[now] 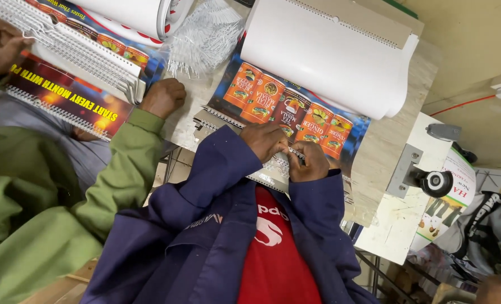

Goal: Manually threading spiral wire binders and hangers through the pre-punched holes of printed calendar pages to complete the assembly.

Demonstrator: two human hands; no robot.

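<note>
Worktable (396, 146) | hands: left (268, 141), right (309, 163) on calendar's wire binding (273, 169)

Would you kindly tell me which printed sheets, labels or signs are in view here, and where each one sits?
Calendar sheet: under both hands, dark blue, row of orange cans.
Second calendar: left, by the green-sleeved co-worker, dark red with yellow lettering, wire-bound.
White rolled sheets: top centre, plain.
Poster: right, below the table edge, white with red lettering.
Left hand and right hand: together at the wire binding.
</note>
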